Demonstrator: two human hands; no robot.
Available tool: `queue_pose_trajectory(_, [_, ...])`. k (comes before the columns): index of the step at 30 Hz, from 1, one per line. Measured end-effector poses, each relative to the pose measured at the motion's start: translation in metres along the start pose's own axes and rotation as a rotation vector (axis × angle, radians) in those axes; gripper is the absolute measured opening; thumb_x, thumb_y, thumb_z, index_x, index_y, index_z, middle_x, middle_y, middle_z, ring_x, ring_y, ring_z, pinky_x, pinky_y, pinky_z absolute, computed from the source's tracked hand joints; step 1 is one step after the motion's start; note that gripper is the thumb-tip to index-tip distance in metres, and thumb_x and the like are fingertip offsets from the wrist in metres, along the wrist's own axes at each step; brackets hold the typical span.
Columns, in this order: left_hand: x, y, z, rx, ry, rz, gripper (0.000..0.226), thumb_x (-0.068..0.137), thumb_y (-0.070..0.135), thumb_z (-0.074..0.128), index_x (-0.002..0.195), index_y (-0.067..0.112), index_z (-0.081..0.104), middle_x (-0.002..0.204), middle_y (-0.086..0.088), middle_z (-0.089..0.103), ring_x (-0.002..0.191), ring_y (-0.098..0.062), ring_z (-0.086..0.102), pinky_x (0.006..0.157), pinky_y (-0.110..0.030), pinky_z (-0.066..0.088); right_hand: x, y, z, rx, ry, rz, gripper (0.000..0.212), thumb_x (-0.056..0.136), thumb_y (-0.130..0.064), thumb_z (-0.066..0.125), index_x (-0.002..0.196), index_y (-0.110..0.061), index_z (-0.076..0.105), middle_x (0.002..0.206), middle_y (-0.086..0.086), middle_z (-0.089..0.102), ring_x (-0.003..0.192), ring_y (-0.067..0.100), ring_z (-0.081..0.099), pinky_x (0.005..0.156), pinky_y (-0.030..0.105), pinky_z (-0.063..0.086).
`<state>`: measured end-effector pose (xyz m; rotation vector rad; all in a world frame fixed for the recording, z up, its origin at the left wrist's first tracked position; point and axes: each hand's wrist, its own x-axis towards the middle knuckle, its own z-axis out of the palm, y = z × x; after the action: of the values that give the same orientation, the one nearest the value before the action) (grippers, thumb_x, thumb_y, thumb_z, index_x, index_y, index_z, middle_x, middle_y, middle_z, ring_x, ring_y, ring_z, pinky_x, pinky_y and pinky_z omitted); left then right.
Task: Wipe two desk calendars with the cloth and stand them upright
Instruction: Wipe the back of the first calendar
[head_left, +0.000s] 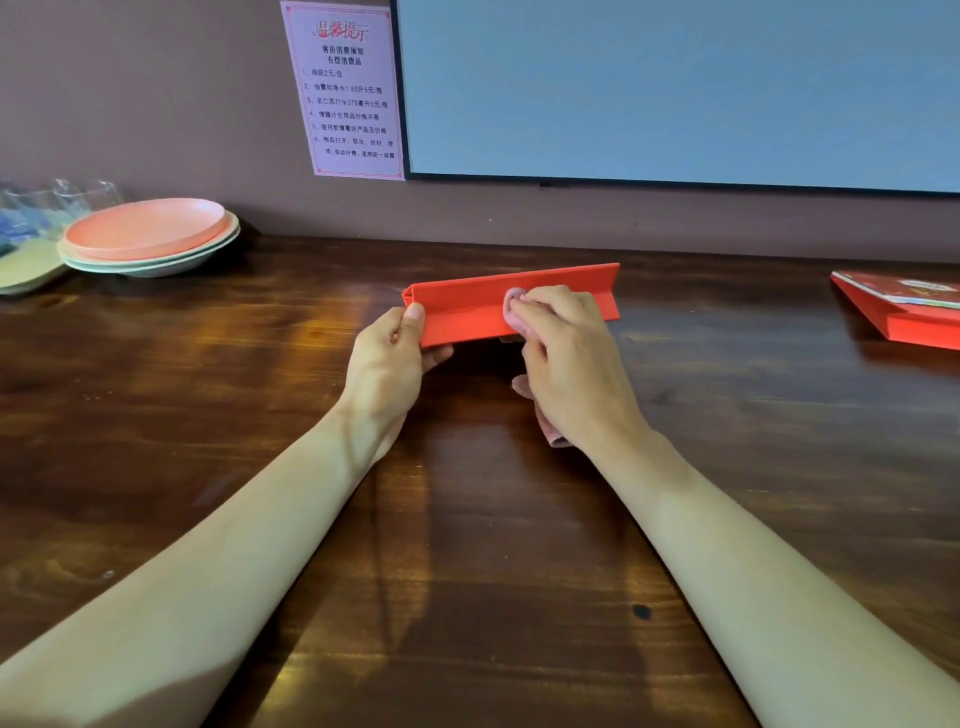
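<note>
A plain red folded-card desk calendar (467, 312) sits mid-frame on the dark glossy wooden table (260, 415). The left hand (387, 364) pinches its left end; the right hand (566, 358) presses a crumpled pink cloth (514, 312) on it. A second red desk calendar (904, 312) lies at the right edge, stacked pastel plates (150, 236) at upper left, below a mauve wall (156, 104).

Dim warm light, glare on desk (311, 670), edges bent w/ wide-angle.

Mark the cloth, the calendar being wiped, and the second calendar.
cloth (513, 310), head view, pink bunch pressed on the red face.
held calendar (465, 312), head view, red face near its left end.
second calendar (919, 327), head view, red cover at the frame's right edge.
</note>
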<state>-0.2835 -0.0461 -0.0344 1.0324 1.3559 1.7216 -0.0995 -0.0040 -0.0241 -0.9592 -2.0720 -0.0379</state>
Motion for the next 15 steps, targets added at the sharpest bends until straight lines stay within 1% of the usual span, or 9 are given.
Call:
queue_pose_trajectory(2, [0.0,0.001,-0.002,-0.004,-0.006,-0.002,0.034,0.115,0.026,0.043,0.124,0.004,0.067,0.125,-0.011,0.066,0.113,-0.018,0.066,0.09,-0.026,0.06,0.002,0.01,-0.005,-0.018,0.058,0.093,0.039,0.093,0.011,0.055,0.122,-0.008,0.073,0.125,0.003,0.064,0.113,0.023,0.054,0.084,0.024,0.046])
queue_pose_trajectory(5, [0.002,0.002,-0.003,0.036,0.01,0.027,0.032,0.115,0.026,0.043,0.118,0.006,0.068,0.115,-0.003,0.067,0.11,-0.016,0.067,0.092,-0.029,0.061,0.0,0.031,-0.01,-0.077,0.06,0.304,0.031,0.099,0.005,0.055,0.125,-0.002,0.069,0.13,0.012,0.06,0.117,0.028,0.056,0.091,0.029,0.049])
queue_pose_trajectory(6, [0.003,0.002,-0.004,0.06,0.012,0.042,0.031,0.115,0.026,0.043,0.115,0.008,0.068,0.113,-0.002,0.067,0.108,-0.015,0.067,0.091,-0.029,0.061,-0.001,0.038,-0.01,-0.072,0.039,0.384,0.025,0.101,0.002,0.053,0.12,-0.003,0.069,0.13,0.014,0.058,0.117,0.029,0.058,0.092,0.032,0.05])
queue_pose_trajectory(7, [0.003,0.003,-0.003,0.08,0.01,0.058,0.03,0.116,0.026,0.042,0.112,0.01,0.068,0.111,-0.001,0.068,0.107,-0.015,0.067,0.09,-0.028,0.061,-0.001,0.043,-0.009,-0.045,0.015,0.465,0.021,0.102,0.0,0.05,0.105,-0.007,0.069,0.127,0.014,0.056,0.113,0.03,0.059,0.09,0.035,0.051])
queue_pose_trajectory(8, [0.003,0.003,-0.003,0.095,0.005,0.075,0.03,0.116,0.026,0.042,0.109,0.012,0.068,0.109,-0.001,0.068,0.105,-0.014,0.067,0.087,-0.026,0.061,-0.002,0.047,-0.009,-0.012,-0.006,0.533,0.026,0.102,0.0,0.046,0.087,-0.014,0.062,0.122,0.014,0.055,0.108,0.031,0.06,0.086,0.036,0.049])
queue_pose_trajectory(9, [0.003,0.003,-0.003,0.11,0.003,0.09,0.029,0.116,0.026,0.042,0.107,0.014,0.067,0.108,-0.001,0.068,0.102,-0.014,0.067,0.085,-0.024,0.061,-0.002,0.05,-0.008,0.018,-0.027,0.574,0.032,0.102,0.001,0.043,0.077,-0.016,0.055,0.117,0.014,0.055,0.103,0.031,0.06,0.082,0.035,0.045])
queue_pose_trajectory(10, [0.002,0.003,-0.004,0.128,0.003,0.102,0.029,0.116,0.026,0.041,0.107,0.015,0.067,0.107,-0.002,0.068,0.101,-0.014,0.067,0.083,-0.023,0.06,-0.003,0.051,-0.008,0.035,-0.039,0.591,0.034,0.102,0.001,0.042,0.076,-0.016,0.055,0.116,0.015,0.056,0.101,0.03,0.06,0.081,0.032,0.042])
queue_pose_trajectory(13, [0.002,0.004,-0.006,0.165,0.036,0.125,0.032,0.116,0.028,0.04,0.109,0.01,0.066,0.108,-0.004,0.067,0.1,-0.016,0.068,0.08,-0.021,0.06,-0.004,0.043,-0.007,0.077,0.009,0.57,0.03,0.098,0.005,0.044,0.087,-0.015,0.063,0.116,0.01,0.057,0.103,0.028,0.06,0.082,0.03,0.041])
queue_pose_trajectory(15, [0.004,0.003,-0.009,0.157,0.07,0.11,0.032,0.116,0.03,0.04,0.11,0.012,0.066,0.111,-0.003,0.068,0.1,-0.014,0.071,0.083,-0.024,0.062,-0.004,0.033,-0.007,0.083,0.086,0.525,0.031,0.097,0.007,0.047,0.107,-0.013,0.068,0.121,0.006,0.057,0.109,0.023,0.058,0.086,0.028,0.043])
